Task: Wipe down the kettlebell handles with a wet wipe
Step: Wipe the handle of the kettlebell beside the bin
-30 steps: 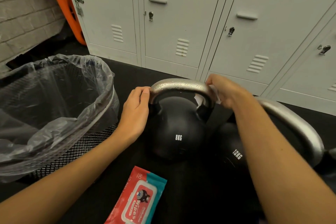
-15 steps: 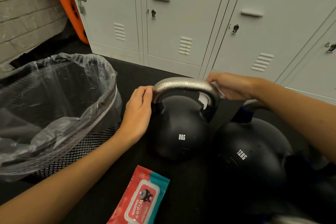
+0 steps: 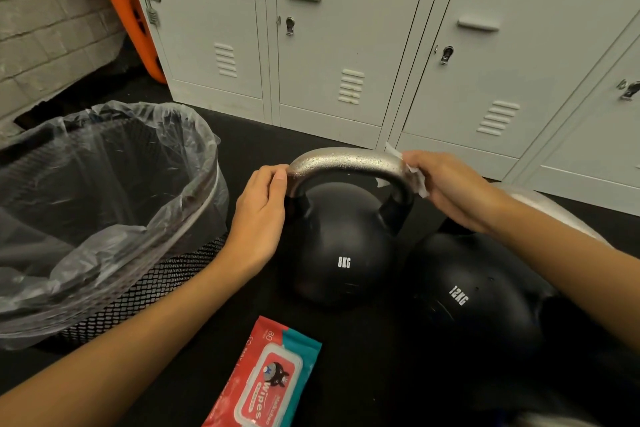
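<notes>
A black 8KG kettlebell [image 3: 341, 250] stands on the dark floor, its silver handle [image 3: 346, 161] beaded with moisture. My left hand [image 3: 258, 215] grips the handle's left bend. My right hand [image 3: 446, 185] wraps a white wet wipe [image 3: 417, 180] round the handle's right bend. A black 12KG kettlebell [image 3: 474, 291] stands to the right, touching the first; my right forearm covers most of its silver handle [image 3: 547, 204].
A mesh bin [image 3: 145, 291] lined with a clear plastic bag stands at the left. A red and teal wipes pack [image 3: 266, 378] lies on the floor in front. Grey lockers [image 3: 346, 45] line the back, with an orange board [image 3: 124, 7] leaning at their left.
My right hand with the wipe has slid from the top right of the handle down round its right bend. My left hand keeps its hold.
</notes>
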### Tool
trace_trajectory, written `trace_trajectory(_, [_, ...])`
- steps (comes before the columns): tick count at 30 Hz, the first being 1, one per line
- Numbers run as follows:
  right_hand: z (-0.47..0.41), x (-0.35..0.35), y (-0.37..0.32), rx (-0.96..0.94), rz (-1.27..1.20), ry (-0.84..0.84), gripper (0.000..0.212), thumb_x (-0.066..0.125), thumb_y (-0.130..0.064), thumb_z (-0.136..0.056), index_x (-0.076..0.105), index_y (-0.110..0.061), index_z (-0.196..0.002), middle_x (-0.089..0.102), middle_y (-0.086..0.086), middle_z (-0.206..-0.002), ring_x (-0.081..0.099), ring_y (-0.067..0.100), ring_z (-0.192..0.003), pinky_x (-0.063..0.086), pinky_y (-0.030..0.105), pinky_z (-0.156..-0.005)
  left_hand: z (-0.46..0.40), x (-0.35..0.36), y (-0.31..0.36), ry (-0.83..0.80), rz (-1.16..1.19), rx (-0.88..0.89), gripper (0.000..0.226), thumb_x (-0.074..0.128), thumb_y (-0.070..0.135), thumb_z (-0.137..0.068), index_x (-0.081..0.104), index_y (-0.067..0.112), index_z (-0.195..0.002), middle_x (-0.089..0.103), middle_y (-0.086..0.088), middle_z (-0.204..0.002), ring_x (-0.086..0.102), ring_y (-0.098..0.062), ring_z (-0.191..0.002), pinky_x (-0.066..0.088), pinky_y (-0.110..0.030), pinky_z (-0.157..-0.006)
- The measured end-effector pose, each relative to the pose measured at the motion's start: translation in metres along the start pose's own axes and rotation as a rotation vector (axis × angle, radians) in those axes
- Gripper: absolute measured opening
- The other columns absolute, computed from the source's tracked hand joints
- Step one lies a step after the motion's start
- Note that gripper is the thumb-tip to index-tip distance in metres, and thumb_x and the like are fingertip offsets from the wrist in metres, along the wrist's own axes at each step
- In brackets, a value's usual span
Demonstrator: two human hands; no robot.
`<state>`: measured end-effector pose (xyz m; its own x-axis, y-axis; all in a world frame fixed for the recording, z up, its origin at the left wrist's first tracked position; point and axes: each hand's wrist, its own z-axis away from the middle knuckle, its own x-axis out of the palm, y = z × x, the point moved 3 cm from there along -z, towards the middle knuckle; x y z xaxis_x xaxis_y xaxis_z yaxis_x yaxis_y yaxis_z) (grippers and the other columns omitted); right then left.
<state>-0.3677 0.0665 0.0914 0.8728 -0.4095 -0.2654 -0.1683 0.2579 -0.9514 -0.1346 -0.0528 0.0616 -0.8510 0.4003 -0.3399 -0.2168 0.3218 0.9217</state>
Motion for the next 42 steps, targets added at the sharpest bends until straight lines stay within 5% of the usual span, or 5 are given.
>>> trace_trajectory(5, [0.025, 0.001, 0.004, -0.217, 0.092, 0.109, 0.028, 0.054, -0.027, -0.099, 0.064, -0.031, -0.126, 0.062, -0.015, -0.130, 0.051, 0.003, -0.128, 0.034, 0.029, -0.113, 0.000, 0.001, 0.001, 0.010, -0.011, 0.001, 0.025, 0.033, 0.031, -0.103, 0.057, 0.029, -0.112, 0.057, 0.008, -0.112, 0.050, 0.009, -0.100, 0.033, -0.001, -0.076])
trace_trajectory(9, [0.043, 0.001, 0.012, -0.241, 0.206, 0.141, 0.039, 0.047, -0.032, -0.102, 0.053, -0.023, -0.140, 0.052, -0.017, -0.141, 0.042, -0.008, -0.130, 0.029, 0.006, -0.106, 0.001, 0.002, 0.002, 0.004, -0.020, 0.002, 0.025, 0.032, 0.032, -0.103, 0.055, 0.029, -0.112, 0.057, 0.007, -0.112, 0.050, 0.007, -0.100, 0.034, -0.007, -0.078])
trace_trajectory(27, [0.050, 0.001, 0.009, -0.553, 0.460, 0.274, 0.048, 0.072, -0.016, -0.085, 0.061, -0.009, -0.131, 0.063, 0.002, -0.131, 0.059, 0.010, -0.122, 0.048, 0.034, -0.104, 0.001, -0.006, -0.009, -0.068, -0.287, 0.285, 0.054, 0.061, 0.025, -0.091, 0.043, 0.017, -0.141, 0.049, 0.012, -0.119, 0.046, 0.003, -0.111, 0.040, -0.018, -0.096])
trace_trajectory(32, [0.051, 0.004, 0.015, -0.408, 0.254, 0.289, 0.046, 0.072, -0.013, -0.086, 0.061, -0.011, -0.131, 0.066, -0.004, -0.126, 0.059, -0.001, -0.116, 0.045, 0.019, -0.103, -0.001, -0.005, -0.008, -0.032, -0.254, 0.294, 0.048, 0.064, 0.017, -0.089, 0.049, 0.017, -0.135, 0.052, 0.009, -0.114, 0.050, 0.002, -0.105, 0.039, -0.006, -0.086])
trace_trajectory(42, [0.034, -0.009, -0.001, -0.298, 0.253, 0.126, 0.027, 0.054, -0.025, -0.099, 0.070, -0.017, -0.119, 0.073, -0.008, -0.109, 0.063, 0.003, -0.106, 0.045, 0.026, -0.099, -0.002, -0.004, -0.008, -0.020, -0.206, 0.297, 0.045, 0.065, 0.013, -0.088, 0.052, 0.017, -0.131, 0.055, 0.006, -0.114, 0.054, 0.000, -0.105, 0.041, -0.006, -0.086])
